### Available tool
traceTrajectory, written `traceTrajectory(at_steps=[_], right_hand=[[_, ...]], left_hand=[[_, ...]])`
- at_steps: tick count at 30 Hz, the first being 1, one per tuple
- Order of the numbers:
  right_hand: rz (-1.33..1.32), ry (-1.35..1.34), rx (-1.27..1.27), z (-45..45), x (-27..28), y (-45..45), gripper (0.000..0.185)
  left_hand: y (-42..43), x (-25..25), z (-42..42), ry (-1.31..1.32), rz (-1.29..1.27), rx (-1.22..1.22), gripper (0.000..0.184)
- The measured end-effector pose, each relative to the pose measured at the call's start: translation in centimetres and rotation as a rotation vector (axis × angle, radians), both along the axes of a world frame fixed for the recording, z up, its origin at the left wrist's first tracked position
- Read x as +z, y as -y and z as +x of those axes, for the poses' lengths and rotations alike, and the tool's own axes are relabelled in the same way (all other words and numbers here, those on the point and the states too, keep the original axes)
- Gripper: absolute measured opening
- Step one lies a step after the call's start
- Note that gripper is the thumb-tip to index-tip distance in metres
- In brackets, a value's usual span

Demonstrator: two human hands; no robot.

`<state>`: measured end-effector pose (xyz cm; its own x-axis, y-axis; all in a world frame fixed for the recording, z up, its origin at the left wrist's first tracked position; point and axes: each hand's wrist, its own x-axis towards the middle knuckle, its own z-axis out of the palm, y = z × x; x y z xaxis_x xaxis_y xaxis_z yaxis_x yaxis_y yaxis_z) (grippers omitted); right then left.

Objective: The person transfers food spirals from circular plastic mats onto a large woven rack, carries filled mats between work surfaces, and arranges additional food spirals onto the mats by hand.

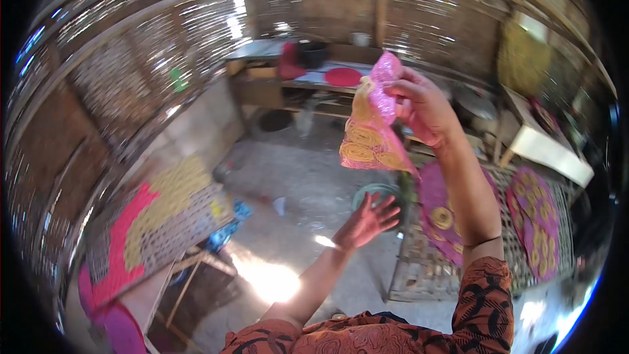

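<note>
My right hand (422, 105) is raised, its fingers pinching the edge of a shiny pink sheet (385, 101), perhaps mesh or plastic. The sheet hangs down to the left of the hand, partly folded. Yellow coiled rounds (362, 143) like thin noodles cling to its lower part. Below it, my left hand (371, 221) is stretched forward with the fingers spread and nothing in it. Under my right forearm, a pink-purple mat (438, 196) carries similar yellow coils and is partly hidden by the arm.
A woven bamboo rack (426, 278) at right holds another mat of coils (534, 223). At left, a slatted rack (187, 226) bears yellow coils and pink strips. A green basin (377, 191) stands on the floor behind my left hand. A back table (255, 49) holds a black bucket (313, 54) and a red round (343, 77).
</note>
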<state>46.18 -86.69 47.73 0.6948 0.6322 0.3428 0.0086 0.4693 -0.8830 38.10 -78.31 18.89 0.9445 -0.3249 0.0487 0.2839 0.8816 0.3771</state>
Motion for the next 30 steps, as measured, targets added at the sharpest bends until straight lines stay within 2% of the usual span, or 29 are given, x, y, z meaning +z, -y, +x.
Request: traceTrajectory(at_steps=[6,8,9,11,13,14,15,16,18,20,21,24,26,28,29,30], right_hand=[[0.116,-0.090,0.416,-7.8,-0.3,-19.8,0.008],[0.162,-0.160,0.529,-10.7,-2.2,-27.4,0.008],[0.141,-0.152,0.562,-12.4,-3.1,-31.2,0.008],[0.118,-0.139,0.603,-15.7,-6.0,-39.7,0.008],[0.079,-0.211,0.582,-21.8,-7.9,-47.1,0.008],[0.030,-0.212,0.607,-23.6,-9.9,-51.7,0.008],[0.001,-0.211,0.637,-25.1,-12.4,-56.6,0.006],[-0.030,-0.204,0.668,-26.8,-14.4,-61.2,0.005],[-0.073,-0.352,0.718,-32.4,-16.7,-68.3,0.003],[-0.122,-0.410,0.730,-36.4,-19.6,-75.0,0.002],[-0.159,-0.463,0.715,-38.2,-21.2,-77.9,0.002],[-0.169,-0.387,0.914,-40.7,-26.2,-82.8,0.008],[-0.243,-0.537,0.752,-42.2,-29.8,-84.3,0.004],[-0.437,-0.409,0.761,-41.4,-35.9,-84.1,0.004],[-0.461,-0.413,0.765,-41.7,-38.1,-83.5,0.004],[-0.743,-0.111,0.615,-42.1,-40.2,-82.7,0.007]], left_hand=[[-18.0,2.5,-11.5,0.158,-0.088,0.516,0.063],[-24.8,2.0,-17.0,0.126,0.050,0.821,0.062],[-29.2,1.2,-20.1,0.143,0.063,0.831,0.060],[-36.3,0.8,-27.2,0.144,0.624,1.187,0.049],[-44.1,-0.8,-34.6,0.126,0.008,1.256,0.040],[-47.2,0.0,-38.5,-0.104,0.066,1.408,0.039],[-52.0,-1.6,-42.4,-0.266,0.053,1.460,0.039],[-54.6,0.3,-45.6,-0.271,0.124,1.583,0.034],[-61.5,-0.3,-52.5,-0.362,0.105,1.645,0.030],[-67.5,-0.8,-58.2,-0.308,0.318,1.756,0.028],[-69.4,-0.9,-60.7,-0.320,0.319,1.776,0.028],[-73.3,-0.9,-65.0,-0.300,0.297,1.823,0.026],[-72.8,-2.3,-66.3,-0.350,0.373,1.908,0.023],[-71.5,-5.6,-67.4,-0.524,0.233,1.855,0.021],[-70.8,-8.7,-68.2,-0.544,0.213,1.857,0.021],[-70.4,-13.3,-68.8,-0.651,0.214,1.769,0.022]])
